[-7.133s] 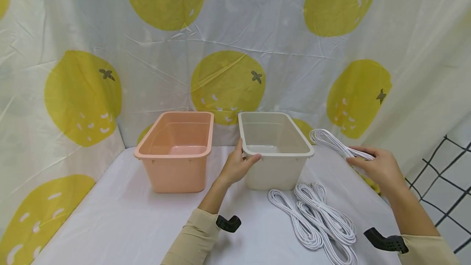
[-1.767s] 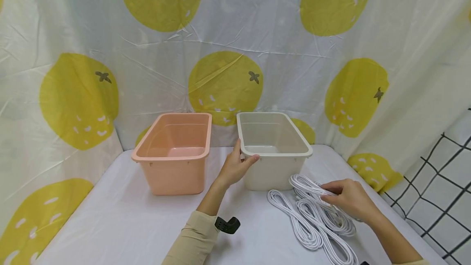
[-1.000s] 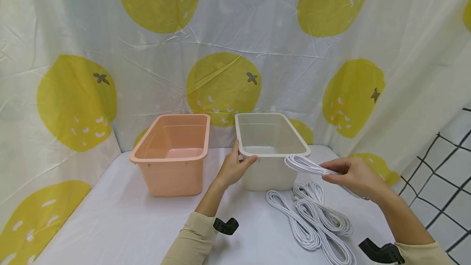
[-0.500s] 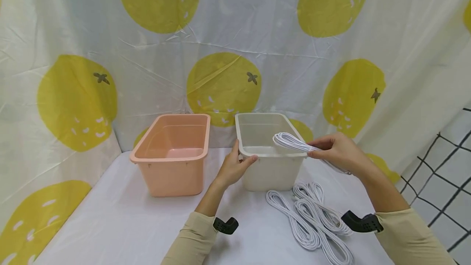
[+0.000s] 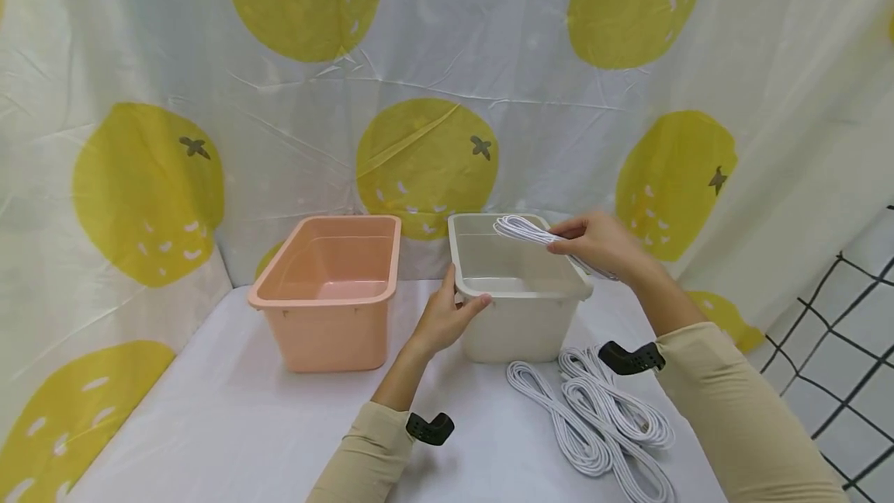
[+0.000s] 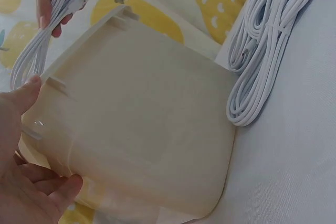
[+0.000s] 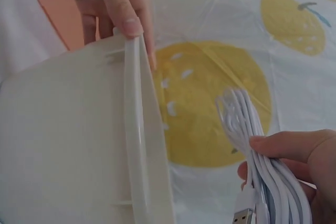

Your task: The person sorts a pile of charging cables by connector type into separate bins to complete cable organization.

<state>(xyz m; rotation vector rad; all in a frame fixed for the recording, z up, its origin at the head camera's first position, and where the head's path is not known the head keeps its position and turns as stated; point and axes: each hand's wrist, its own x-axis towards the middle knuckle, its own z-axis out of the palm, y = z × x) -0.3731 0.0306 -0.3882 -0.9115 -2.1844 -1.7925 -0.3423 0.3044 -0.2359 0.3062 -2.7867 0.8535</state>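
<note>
In the head view my right hand point(image 5: 594, 243) pinches a looped white USB cable point(image 5: 522, 230) between thumb and fingers, above the cream plastic bin point(image 5: 520, 328). A metal USB plug point(image 7: 242, 216) hangs from that bundle in the right wrist view. My left hand point(image 5: 447, 317) grips the bin's near left corner. Its thumb point(image 6: 31, 88) lies at the rim, and the other fingers curl against the side wall. More white cable bundles point(image 5: 594, 418) lie on the table by the bin's near right corner. The bin's floor shows nothing on it.
A peach-coloured bin point(image 5: 335, 332) stands upright left of the cream one. Both are on a white-covered table point(image 5: 209, 418). A lemon-print curtain point(image 5: 300, 154) hangs close behind, and a black wire grid point(image 5: 848, 332) stands at the right edge.
My right hand has lifted the cable from over the pile, up and leftward, to above the cream bin. Earlier it held a bundle right of the bin. My left hand stays put.
</note>
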